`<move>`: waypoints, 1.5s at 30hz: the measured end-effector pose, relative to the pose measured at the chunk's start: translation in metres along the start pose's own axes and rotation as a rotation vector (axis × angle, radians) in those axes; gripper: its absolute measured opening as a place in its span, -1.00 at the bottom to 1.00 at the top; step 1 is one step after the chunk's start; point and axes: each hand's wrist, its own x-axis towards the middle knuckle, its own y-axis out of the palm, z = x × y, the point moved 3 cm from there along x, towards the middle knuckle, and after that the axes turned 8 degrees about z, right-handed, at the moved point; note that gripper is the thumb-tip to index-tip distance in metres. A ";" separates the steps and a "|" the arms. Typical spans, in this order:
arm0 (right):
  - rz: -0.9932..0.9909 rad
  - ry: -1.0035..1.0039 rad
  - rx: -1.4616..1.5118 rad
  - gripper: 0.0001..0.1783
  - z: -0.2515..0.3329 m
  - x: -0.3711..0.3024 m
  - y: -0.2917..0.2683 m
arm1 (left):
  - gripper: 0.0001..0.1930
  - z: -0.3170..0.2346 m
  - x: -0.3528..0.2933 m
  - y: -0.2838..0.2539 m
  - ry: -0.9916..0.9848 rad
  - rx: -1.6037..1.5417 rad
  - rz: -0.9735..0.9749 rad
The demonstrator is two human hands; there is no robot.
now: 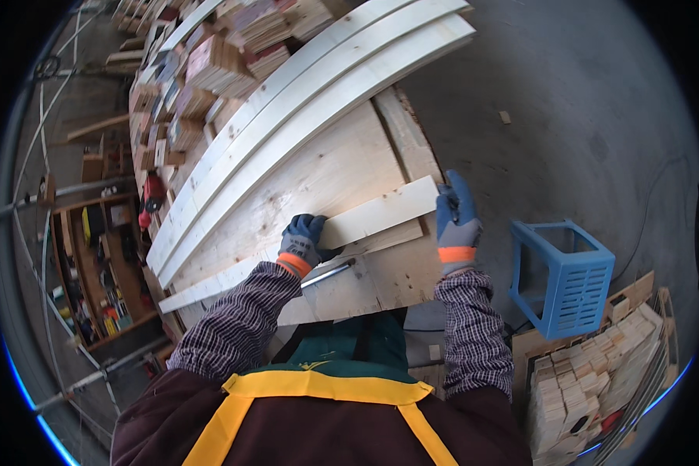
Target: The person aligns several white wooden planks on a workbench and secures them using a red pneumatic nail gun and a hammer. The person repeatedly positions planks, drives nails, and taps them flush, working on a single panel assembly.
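Note:
A long pale wooden board [380, 213] lies slantwise over the plywood work surface. My left hand [303, 237], in a grey-blue glove with an orange cuff, is closed over this board around its middle. My right hand [458, 213], gloved alike, is at the board's right end, its fingers stretched out and together; whether it touches the end I cannot tell. A thin silvery strip [328, 273] lies just below my left hand. Under the board's right part, a shorter wooden piece [396, 235] shows.
Beyond the board, long pale planks [311, 101] lie side by side. Stacked wood blocks [217, 66] crowd the far left, near a red tool [154, 192]. A blue plastic stool [579, 291] stands on the floor at right, beside piled wood pieces [582, 380]. Left is a shelf [93, 272].

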 end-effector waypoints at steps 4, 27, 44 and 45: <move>0.057 -0.005 -0.205 -0.56 0.014 0.000 0.004 | -0.35 0.004 0.000 0.003 0.022 -0.052 0.018; 1.213 -0.549 -0.795 -0.52 0.056 -0.235 0.191 | -0.74 0.007 0.000 0.024 -0.014 -0.205 -0.199; 0.963 -0.047 -0.783 -0.50 0.094 -0.272 0.124 | 0.30 0.030 -0.042 -0.034 0.174 -0.328 -0.132; 0.970 -0.008 -0.786 -0.50 0.092 -0.271 0.124 | 0.28 0.033 -0.053 -0.039 0.183 -0.342 -0.191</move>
